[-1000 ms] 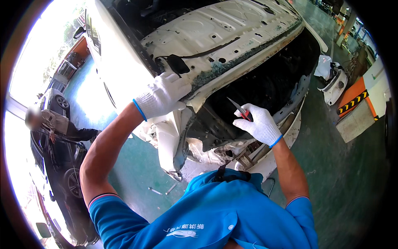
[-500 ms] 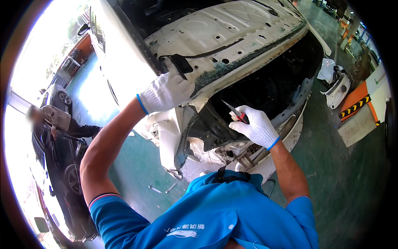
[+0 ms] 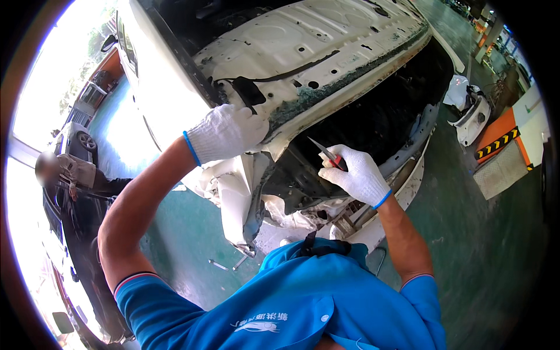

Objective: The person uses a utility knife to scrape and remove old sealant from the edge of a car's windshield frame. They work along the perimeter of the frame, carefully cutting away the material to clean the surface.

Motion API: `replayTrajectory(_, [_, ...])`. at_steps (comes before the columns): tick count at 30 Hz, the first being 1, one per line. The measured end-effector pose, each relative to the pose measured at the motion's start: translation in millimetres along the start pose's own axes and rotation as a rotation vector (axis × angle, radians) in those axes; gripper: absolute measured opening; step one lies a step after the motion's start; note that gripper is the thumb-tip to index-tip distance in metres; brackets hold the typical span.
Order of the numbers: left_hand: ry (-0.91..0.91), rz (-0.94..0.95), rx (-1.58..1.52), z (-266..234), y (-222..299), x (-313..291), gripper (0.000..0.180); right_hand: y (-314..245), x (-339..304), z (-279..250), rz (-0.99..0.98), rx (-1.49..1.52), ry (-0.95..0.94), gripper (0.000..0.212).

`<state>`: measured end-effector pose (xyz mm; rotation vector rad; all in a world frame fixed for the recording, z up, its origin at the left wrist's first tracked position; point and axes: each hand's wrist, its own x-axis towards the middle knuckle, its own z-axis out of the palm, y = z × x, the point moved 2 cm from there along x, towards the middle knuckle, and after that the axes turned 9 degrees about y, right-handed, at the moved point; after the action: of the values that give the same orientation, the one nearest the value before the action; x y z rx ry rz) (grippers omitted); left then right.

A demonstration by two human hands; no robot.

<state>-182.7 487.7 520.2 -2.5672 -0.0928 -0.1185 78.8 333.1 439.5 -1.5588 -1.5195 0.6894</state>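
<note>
Within right hand [image 3: 356, 175] | red-handled pointed tool [image 3: 336, 160] | blade jutting forward-left

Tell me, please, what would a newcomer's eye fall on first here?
Probably the wrecked white car, at top centre. Next, the white-gloved left hand at its near corner and the right hand, just right of centre, holding a pointed, red-handled tool. At the far right, the striped orange board also stands out.
</note>
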Motion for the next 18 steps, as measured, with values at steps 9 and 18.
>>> replayTrajectory(9, [0.189,0.0,-0.017,5,-1,-3,0.03,1,10,7,-0.154,-0.091,0.026,0.046])
replayTrajectory(18, [0.248,-0.181,-0.388,8,-16,2,0.03,-12,19,21,-0.211,-0.047,-0.102,0.044])
